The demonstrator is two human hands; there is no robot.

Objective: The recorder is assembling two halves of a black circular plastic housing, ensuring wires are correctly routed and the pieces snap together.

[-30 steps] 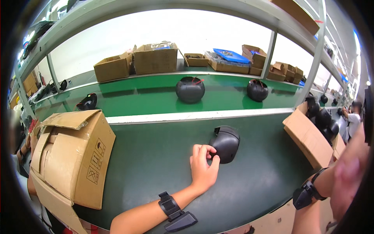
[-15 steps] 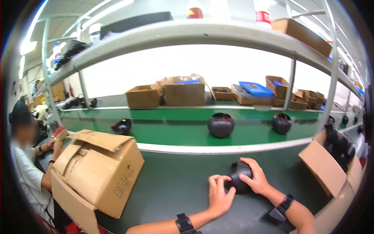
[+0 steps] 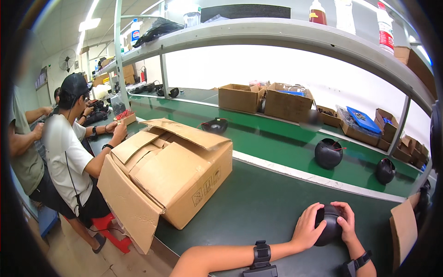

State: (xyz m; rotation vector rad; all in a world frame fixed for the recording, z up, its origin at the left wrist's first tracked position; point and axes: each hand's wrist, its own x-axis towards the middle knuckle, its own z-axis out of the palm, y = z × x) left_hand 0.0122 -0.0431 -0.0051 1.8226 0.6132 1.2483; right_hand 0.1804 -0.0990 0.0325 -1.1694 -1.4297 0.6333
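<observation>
Both my hands are around a round black shell (image 3: 328, 231) on the dark green worktop. My left hand (image 3: 306, 227) is closed against its left side, thumb lying over the front. On the opposite side, my right hand (image 3: 346, 221) curves round the upper right, its thumb on the near face. The underside of the shell and some fingertips are hidden. On the green belt beyond, similar round black shells (image 3: 328, 153) with red wires stand apart from my hands.
A large open cardboard carton (image 3: 184, 177) stands left of my arms. Another carton's flap (image 3: 402, 231) rises at the right. Behind runs a green conveyor belt (image 3: 272, 136) with a pale rail, boxes beyond and a shelf (image 3: 277, 34) overhead. Co-workers (image 3: 76, 157) work at the far left.
The view has swung left, so the bench appears farther right and co-workers show more. My left hand has gone from fingers at the shell's edge to wrapping its left side.
</observation>
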